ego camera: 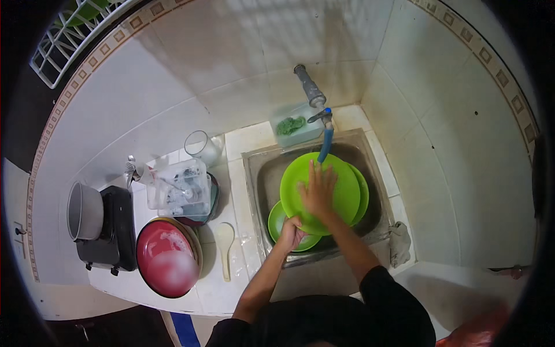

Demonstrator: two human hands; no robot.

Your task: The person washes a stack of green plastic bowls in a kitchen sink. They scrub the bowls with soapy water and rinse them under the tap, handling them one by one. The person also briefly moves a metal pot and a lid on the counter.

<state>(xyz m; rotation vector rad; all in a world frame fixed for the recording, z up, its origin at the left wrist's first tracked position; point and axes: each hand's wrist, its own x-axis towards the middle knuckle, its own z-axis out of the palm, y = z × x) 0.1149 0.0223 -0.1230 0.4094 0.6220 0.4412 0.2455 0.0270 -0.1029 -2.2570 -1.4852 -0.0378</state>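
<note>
A green plate (299, 191) is tilted over the metal sink (266, 173), under the blue hose end (326, 145) of the tap. Gripping its lower left rim is my left hand (291, 234). My right hand (320, 191) lies over the plate's face with its fingers spread, close beneath the hose outlet. Behind the held plate, another green plate (363, 195) shows at the right. Lower in the basin rests one more green dish (276, 219), partly covered by the held plate and my left hand.
Behind the sink sits a plastic tub (299, 138) with a green scouring pad (290, 126). On the left counter are soapy red plates (162, 247), a rice paddle (225, 247), a clear container (184, 191), a glass (201, 147) and a pot (84, 212) on a black stove (117, 225). A grey cloth (399, 243) hangs at right.
</note>
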